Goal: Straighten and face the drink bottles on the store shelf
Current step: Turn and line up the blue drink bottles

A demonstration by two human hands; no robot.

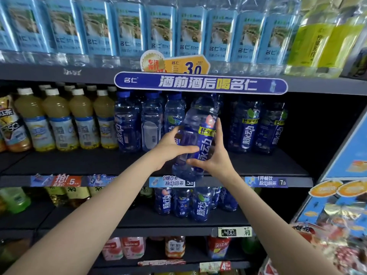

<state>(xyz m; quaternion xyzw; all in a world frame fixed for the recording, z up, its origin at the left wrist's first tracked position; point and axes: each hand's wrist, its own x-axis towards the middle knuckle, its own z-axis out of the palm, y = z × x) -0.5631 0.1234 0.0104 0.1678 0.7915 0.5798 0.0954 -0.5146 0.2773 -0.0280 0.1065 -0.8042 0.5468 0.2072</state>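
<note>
The middle shelf is the landmark here: a dark deck with price tags along its front lip. On it, at the left, stand the yellow juice bottles with white caps; toward the middle, three blue sports-drink bottles stand in a row, and to the right of the gap two more sit further back with labels facing out. Above the shelf's middle hangs a blue promotional banner.

Out in front of the shelf's edge, over that gap, is the large blue bottle, leaning with its cap tipped right and its label turned partly sideways. Both hands hold it at the waist: the left hand wraps round the left side with thumb across the front, the right hand cups the right side, fingers raised along the label and thumb pressed low.

It looks full, so probably heavy. The thin plastic should flex under pressure, and the glossy label sleeve may be slippery. Gripping the narrower waist with two hands seems the safest way to twist it.
</note>
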